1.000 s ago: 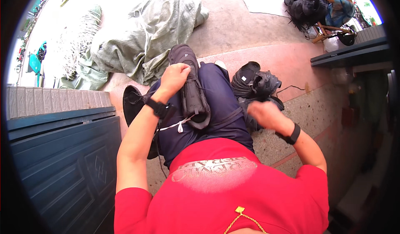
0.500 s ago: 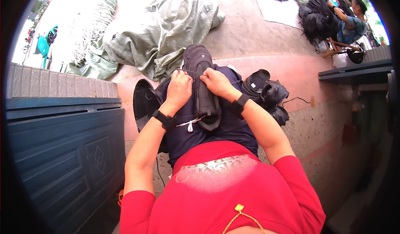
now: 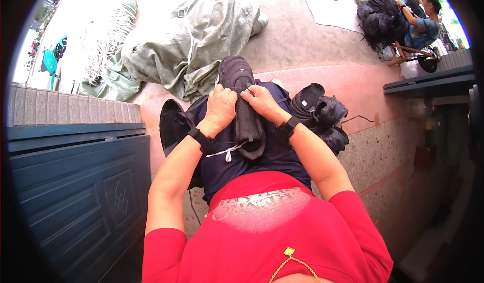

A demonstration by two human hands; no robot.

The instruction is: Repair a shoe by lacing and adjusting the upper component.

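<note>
Lying along the lap, the black shoe (image 3: pixel 243 106) looks light and soft-sided with a stiffer sole — left hand (image 3: pixel 220 109) and right hand (image 3: pixel 260 101) fingers clamped on its upper, best held there.

A large grey-green sack (image 3: pixel 194 46) lies crumpled on the pale pavement, with a bundle of whitish cord (image 3: pixel 108 43) just beside it at the left. A dark blue panelled door (image 3: pixel 75 192) fills the lower left, below a grey tiled ledge (image 3: pixel 65 109). At the far upper right, another person in a blue top (image 3: pixel 421 28) sits by a heap of black feathery material (image 3: pixel 383 18)
</note>
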